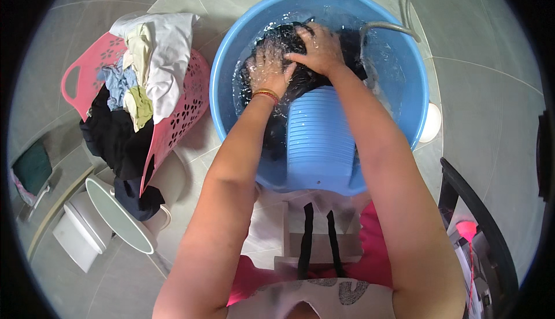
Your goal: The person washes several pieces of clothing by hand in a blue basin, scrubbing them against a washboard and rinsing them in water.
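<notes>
A round blue basin [424, 82] of water stands before me, with soaked dark cloth [292, 41] bunched in its far half. My left hand [269, 71], a bracelet at its wrist, lies on the cloth with fingers spread, partly under splashing water. Just to its right, my right hand [319, 47] presses on the same cloth, fingers apart and thumb pointing left. Neither hand is closed round anything. A ribbed blue washboard [321, 137] leans at the near side of the basin, between my forearms. More dark cloth lies in the water left of the washboard.
A pink basket [182, 116] at the left holds white, light blue, yellow-green and black clothes, some hanging over its side. A grey hose [393, 25] bends over the basin's right rim. A white round object [431, 123] sits by the basin; a black curved frame [480, 215] stands lower right.
</notes>
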Demonstrator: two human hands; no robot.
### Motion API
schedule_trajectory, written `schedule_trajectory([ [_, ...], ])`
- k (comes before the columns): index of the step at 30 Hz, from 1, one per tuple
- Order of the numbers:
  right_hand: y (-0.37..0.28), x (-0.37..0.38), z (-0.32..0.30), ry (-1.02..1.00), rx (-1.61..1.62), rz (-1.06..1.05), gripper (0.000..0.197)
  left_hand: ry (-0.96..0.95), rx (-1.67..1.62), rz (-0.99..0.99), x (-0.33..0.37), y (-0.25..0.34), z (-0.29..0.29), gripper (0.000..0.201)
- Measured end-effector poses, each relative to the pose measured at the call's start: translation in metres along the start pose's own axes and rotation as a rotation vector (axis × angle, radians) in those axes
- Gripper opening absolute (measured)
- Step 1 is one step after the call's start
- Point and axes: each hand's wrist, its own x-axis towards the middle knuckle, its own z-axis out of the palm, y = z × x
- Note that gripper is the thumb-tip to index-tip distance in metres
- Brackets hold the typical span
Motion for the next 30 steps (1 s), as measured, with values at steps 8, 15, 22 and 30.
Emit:
schedule_trajectory([
  [8, -0.003, -0.05, -0.026, 0.066, 0.045, -0.042, 0.046, -0.06, -0.588, -0.183, 0.004, -0.033, -0.038, 0.086],
  [15, 0.012, -0.131, -0.066, -0.188, 0.019, -0.275, 0.016, -0.007, -0.819, -0.216, -0.045, -0.064, -0.038, 0.043],
  [22, -0.01, -0.091, -0.113, -0.114, 0.706, 0.4, 0.056, -0.174, -0.442, 0.6, -0.113, 0.007, -0.165, 0.024],
  [30, -0.041, -0.115, -0.059, -0.372, 0.417, 0.522, 0.085, -0.513, -0.483, 0.559, -0.155, 0.032, -0.143, 0.043],
])
